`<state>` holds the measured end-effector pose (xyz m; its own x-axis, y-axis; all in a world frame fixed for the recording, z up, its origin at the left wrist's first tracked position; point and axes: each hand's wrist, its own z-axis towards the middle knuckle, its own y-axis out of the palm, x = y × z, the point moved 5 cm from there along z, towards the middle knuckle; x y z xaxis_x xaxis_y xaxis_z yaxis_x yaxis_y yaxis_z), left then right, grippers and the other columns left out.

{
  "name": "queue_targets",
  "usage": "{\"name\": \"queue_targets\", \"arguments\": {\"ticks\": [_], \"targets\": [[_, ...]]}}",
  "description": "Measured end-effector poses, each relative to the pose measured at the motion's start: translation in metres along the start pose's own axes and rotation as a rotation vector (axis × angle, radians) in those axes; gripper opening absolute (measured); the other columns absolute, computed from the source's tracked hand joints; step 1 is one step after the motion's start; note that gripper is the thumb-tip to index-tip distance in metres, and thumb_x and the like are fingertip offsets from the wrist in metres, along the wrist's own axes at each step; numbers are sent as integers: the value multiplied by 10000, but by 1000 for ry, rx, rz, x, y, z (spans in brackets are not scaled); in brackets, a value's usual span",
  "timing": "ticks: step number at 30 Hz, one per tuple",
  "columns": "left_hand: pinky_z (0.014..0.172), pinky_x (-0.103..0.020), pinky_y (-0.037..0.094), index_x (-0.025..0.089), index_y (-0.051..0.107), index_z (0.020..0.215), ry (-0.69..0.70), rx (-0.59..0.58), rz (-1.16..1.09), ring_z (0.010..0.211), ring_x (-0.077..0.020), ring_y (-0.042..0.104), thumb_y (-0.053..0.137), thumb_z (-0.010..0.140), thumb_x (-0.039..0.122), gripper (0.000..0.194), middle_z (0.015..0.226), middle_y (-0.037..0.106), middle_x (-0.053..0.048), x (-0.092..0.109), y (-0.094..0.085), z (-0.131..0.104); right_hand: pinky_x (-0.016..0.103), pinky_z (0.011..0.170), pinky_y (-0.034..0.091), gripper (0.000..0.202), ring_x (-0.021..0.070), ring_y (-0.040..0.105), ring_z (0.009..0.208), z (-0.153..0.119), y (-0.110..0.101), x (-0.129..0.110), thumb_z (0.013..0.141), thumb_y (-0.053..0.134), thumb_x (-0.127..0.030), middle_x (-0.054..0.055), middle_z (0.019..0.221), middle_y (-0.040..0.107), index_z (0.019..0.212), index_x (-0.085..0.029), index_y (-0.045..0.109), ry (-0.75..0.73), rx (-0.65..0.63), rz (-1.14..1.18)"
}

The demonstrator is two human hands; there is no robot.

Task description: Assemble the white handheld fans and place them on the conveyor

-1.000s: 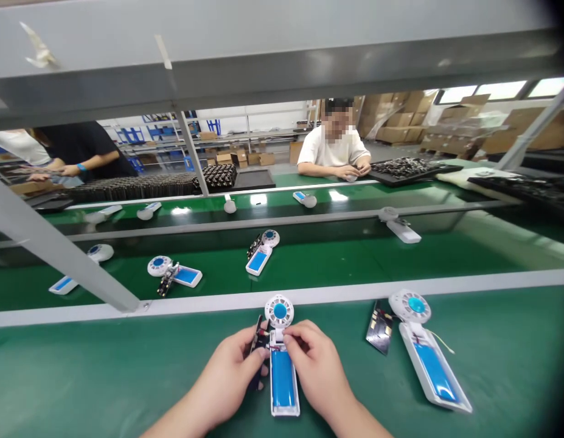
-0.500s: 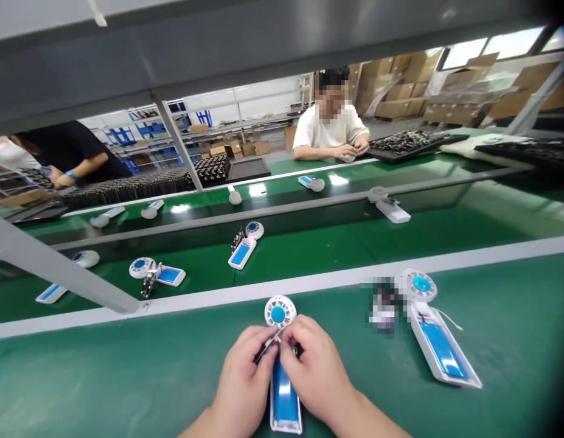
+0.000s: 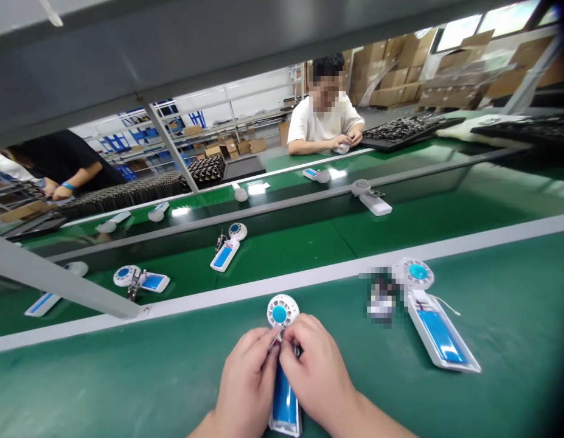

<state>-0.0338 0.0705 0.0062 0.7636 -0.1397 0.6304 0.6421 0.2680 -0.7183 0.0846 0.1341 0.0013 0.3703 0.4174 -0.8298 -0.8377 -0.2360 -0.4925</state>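
Note:
An opened handheld fan (image 3: 286, 401) lies on the green bench before me, its round head (image 3: 282, 312) pointing away and a blue battery in the white handle. Both my hands meet at its neck, fingers closed. Between the thumb and fingers of my left hand (image 3: 247, 377) is the edge of a small circuit board (image 3: 275, 336), mostly hidden. My right hand (image 3: 316, 371) pinches close beside it; what its fingertips hold is covered. To the right lies a second opened fan (image 3: 439, 337) with a loose pale wire and a pixelated dark part beside it.
Beyond a pale rail (image 3: 309, 277), a green belt (image 3: 304, 243) carries several opened fans. A slanting post (image 3: 72, 280) stands at left, and a grey beam (image 3: 218, 55) crosses above. Opposite, a co-worker in a white shirt (image 3: 304, 128) handles a part beside a black tray (image 3: 395, 135).
Fans on the nearer belt have shifted left; those on the farther belt have slid slightly right. My hands stay at the fan's neck, with less of the circuit board showing.

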Motion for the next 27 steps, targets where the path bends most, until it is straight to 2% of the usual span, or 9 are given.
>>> {"name": "queue_targets", "arguments": {"ticks": [5, 9, 14, 23, 25, 27], "targets": [[906, -301, 553, 254, 631, 1252, 51, 0, 39, 1039, -192, 649, 489, 958, 142, 345, 1169, 666, -82, 4, -4, 1, 325, 693, 395, 168, 192, 513, 753, -2, 0, -4, 824, 474, -100, 26, 750, 568, 689, -195, 505, -86, 17, -53], [914, -290, 545, 246, 662, 1199, 6, -16, -35, 1033, -184, 653, 493, 965, 158, 302, 1145, 686, -78, 4, -8, 3, 316, 702, 413, 145, 189, 548, 763, -2, -4, -2, 820, 527, -111, 23, 763, 610, 711, -195, 573, -72, 35, 14], [884, -302, 547, 240, 684, 1163, 5, -36, -109, 992, -194, 663, 492, 967, 170, 283, 1098, 705, -84, 7, -11, 7, 316, 736, 443, 139, 185, 586, 777, -1, -5, 2, 823, 574, -121, 22, 775, 643, 738, -202, 648, -68, -6, 86], [823, -293, 530, 246, 708, 1133, -8, -88, -220, 913, -194, 661, 497, 968, 187, 274, 1023, 715, -86, 8, -11, 6, 329, 748, 461, 156, 189, 597, 788, -2, -3, 2, 842, 558, -127, 24, 786, 648, 734, -207, 638, -46, -44, 85], [822, -301, 522, 242, 725, 1102, -41, -88, -266, 905, -199, 659, 504, 965, 203, 263, 1021, 716, -85, 7, -10, 7, 327, 751, 472, 165, 191, 605, 799, 0, -1, 5, 855, 551, -147, 24, 792, 650, 729, -212, 635, -26, -55, 93], [813, -311, 519, 222, 759, 1008, -144, -71, -344, 881, -208, 665, 536, 943, 216, 232, 974, 725, -78, 1, -5, 17, 332, 775, 491, 164, 199, 619, 840, 3, 0, 9, 881, 536, -193, 33, 829, 659, 755, -219, 637, -15, -47, 101]]}}
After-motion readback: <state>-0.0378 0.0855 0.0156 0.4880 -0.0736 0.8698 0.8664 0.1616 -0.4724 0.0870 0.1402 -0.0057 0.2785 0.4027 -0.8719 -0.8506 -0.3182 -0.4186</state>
